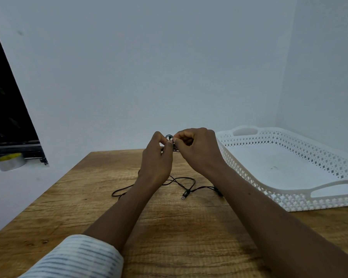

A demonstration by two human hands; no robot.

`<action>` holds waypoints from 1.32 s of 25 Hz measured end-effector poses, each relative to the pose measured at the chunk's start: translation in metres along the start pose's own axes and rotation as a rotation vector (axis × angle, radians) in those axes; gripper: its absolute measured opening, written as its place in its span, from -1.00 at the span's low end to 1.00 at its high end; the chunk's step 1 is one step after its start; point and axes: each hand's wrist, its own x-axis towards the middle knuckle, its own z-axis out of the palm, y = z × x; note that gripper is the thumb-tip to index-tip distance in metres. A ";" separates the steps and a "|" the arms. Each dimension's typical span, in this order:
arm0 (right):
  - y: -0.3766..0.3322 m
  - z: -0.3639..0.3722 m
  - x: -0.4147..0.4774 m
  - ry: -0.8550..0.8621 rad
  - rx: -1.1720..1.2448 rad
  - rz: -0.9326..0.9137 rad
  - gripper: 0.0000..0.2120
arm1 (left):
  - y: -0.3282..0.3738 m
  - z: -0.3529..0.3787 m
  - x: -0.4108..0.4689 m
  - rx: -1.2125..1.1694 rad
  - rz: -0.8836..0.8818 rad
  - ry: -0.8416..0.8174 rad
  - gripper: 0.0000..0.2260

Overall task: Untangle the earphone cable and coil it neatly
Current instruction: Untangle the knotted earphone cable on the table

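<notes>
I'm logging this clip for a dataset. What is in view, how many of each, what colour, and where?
earphone cable: 1, black, small loop pinched between both hands, rest lying loose on the table
plug: 1, black with silver tip, on the table between the forearms
table: 1, brown wood, foreground
tray: 1, white, perforated walls, right side of the table
tape roll: 1, grey and yellow, on the ledge at far left
dark pane: 1, black, left edge
wall: pale, behind
sleeve: 1, white with blue-grey stripes, left forearm
left hand: 1, fingers pinch the cable
right hand: 1, fingers pinch the cable
</notes>
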 end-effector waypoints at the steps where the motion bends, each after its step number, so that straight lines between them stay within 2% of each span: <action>1: 0.001 0.000 0.000 -0.002 -0.017 0.000 -0.85 | 0.000 0.000 -0.001 0.015 0.018 0.002 -0.85; 13: 0.003 -0.002 0.002 -0.018 -0.021 0.000 -0.85 | 0.002 -0.001 -0.003 0.014 0.065 0.031 -0.87; 27: 0.002 -0.001 0.002 -0.035 -0.021 -0.009 -0.86 | 0.003 0.000 -0.003 -0.074 -0.028 0.051 -0.84; 33: 0.006 -0.002 0.005 -0.052 -0.182 -0.070 -0.81 | 0.001 0.001 -0.005 0.132 0.112 0.063 -0.87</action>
